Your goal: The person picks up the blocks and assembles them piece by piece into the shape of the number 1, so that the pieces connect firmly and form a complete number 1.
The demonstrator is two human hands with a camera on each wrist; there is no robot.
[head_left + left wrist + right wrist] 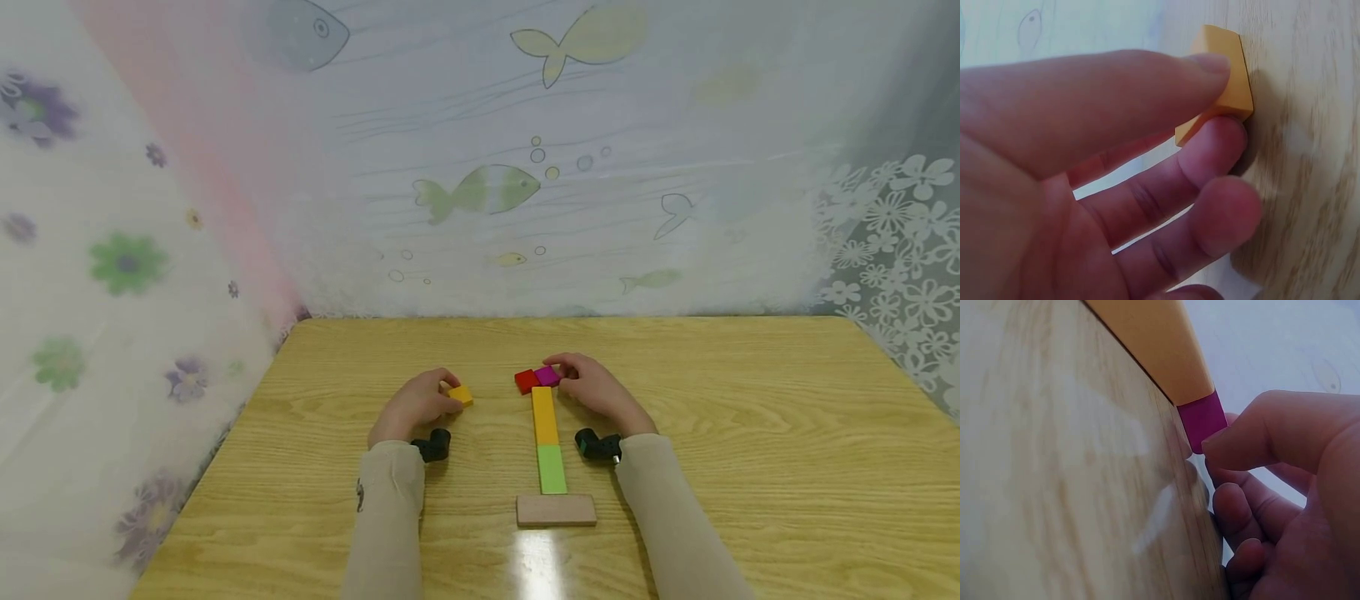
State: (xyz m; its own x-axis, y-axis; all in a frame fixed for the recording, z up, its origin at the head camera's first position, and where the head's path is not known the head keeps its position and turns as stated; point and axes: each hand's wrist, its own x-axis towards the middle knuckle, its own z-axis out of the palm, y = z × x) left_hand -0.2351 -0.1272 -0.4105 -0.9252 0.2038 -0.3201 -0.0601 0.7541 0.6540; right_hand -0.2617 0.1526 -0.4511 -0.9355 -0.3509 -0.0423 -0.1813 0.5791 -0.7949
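My left hand (422,402) pinches a small yellow block (461,396) between thumb and fingers, low over the table left of the row. In the left wrist view that yellow block (1229,69) is tilted, close to the wood. My right hand (597,388) holds a purple block (547,377) by its right side, thumb and a finger at its edges. A red block (527,382) sits against the purple one's left. Below them a long orange block (545,415) and a green block (552,469) lie end to end. In the right wrist view the purple block (1202,420) overlaps the orange block's end.
A plain wooden block (556,510) lies crosswise at the green block's near end. Under everything is a wood-grain table (750,400). Patterned curtains (480,125) hang behind it and on the left. Dark wrist devices (597,445) sit by both cuffs.
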